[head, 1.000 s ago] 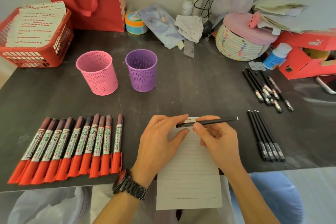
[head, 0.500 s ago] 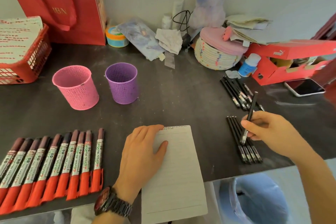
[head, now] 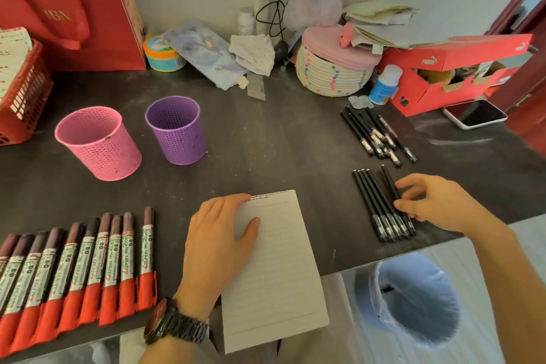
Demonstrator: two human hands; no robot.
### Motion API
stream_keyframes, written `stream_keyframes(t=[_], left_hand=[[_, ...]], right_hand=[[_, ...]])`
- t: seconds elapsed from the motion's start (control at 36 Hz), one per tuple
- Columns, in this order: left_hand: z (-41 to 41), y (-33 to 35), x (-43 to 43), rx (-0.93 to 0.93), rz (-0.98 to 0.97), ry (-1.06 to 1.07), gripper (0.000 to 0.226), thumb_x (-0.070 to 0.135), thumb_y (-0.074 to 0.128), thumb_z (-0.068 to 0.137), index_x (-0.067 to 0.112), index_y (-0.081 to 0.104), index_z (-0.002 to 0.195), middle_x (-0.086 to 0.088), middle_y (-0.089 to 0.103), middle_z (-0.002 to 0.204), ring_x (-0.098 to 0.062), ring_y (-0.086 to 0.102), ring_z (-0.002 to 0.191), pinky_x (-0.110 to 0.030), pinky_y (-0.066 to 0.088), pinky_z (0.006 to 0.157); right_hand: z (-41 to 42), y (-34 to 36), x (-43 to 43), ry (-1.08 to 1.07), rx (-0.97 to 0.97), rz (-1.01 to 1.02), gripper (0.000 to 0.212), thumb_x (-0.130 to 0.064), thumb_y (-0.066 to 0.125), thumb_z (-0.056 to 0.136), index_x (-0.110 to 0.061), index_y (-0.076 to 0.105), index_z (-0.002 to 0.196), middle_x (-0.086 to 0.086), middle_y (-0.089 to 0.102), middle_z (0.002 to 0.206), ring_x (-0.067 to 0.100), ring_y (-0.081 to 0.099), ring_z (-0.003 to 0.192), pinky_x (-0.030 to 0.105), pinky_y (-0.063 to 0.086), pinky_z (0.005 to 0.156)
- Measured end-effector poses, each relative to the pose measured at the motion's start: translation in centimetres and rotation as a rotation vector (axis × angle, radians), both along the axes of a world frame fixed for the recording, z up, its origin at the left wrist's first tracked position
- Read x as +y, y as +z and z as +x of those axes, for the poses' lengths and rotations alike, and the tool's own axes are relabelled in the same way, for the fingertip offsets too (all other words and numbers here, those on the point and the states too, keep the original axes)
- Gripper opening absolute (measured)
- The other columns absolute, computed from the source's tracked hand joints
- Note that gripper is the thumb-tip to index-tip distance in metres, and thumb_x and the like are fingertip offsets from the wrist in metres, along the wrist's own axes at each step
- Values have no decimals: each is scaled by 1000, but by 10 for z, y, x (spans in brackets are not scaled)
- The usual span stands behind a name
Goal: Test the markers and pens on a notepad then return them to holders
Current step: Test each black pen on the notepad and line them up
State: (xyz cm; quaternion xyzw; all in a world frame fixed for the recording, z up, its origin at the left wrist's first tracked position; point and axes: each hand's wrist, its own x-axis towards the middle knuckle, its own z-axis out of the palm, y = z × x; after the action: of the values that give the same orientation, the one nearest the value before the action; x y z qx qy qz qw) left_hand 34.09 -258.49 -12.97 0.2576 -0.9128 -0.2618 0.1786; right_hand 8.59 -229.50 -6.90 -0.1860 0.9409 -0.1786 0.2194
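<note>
Since the earlier frame, the right hand (head: 428, 201) has lowered its black pen (head: 388, 182) onto the desk (head: 280, 142) at centre right, beside the row of black pens (head: 375, 207). Its thumb and curled fingertips pinch the barrel, with the forearm entering from lower right. The left hand (head: 218, 233) lies flat, fingers extended, pressing the lined notepad (head: 277, 275) at lower centre.

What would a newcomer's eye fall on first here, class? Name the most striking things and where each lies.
The row of red markers at the near left edge stands out first, with the pink cup and purple cup behind it. In the middle the left hand presses flat on the notepad, while at the right the right hand pinches one of the black pens.
</note>
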Motion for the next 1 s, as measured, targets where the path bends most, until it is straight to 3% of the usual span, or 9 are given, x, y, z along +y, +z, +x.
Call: stream_keyframes(t=[0.22,0.36,0.5,0.83,1.0], left_hand=[[0,1,0,-13,19,1,37,45,64,89,35,58,124,18,60,122,-6,48,117,-27,32,100],[0,2,1,-17,30,5,36,46,64,89,36,58,124,18,60,122,-6,49,117,-26,31,101],[0,3,1,-15,30,0,35,45,64,90,35,60,123,17,61,122,-8,50,117,-27,31,101],[2,-1,0,7,-13,-18,32,45,63,89,38,59,120,23,59,118,-3,48,114,-23,31,98],[2,4,2,0,-12,-23,32,47,58,91,40,57,122,24,57,122,-1,46,118,-20,28,101]], right_hand=[[-1,-11,1,-33,55,-8,22,-36,69,93,-39,59,111,-15,71,84,-1,66,60,22,45,63],[4,-12,-2,-46,67,15,22,-48,65,92,-42,56,111,-19,67,91,4,65,79,28,44,70],[12,-11,-7,-54,90,28,25,-51,67,91,-41,54,110,-21,65,88,-2,59,78,17,39,62],[9,-6,-13,-87,136,26,23,-54,64,91,-41,55,108,-25,63,89,-3,54,79,29,42,70],[-10,-6,-47,-126,303,-43,24,-52,63,91,-36,61,110,-25,64,88,16,62,87,35,44,75]])
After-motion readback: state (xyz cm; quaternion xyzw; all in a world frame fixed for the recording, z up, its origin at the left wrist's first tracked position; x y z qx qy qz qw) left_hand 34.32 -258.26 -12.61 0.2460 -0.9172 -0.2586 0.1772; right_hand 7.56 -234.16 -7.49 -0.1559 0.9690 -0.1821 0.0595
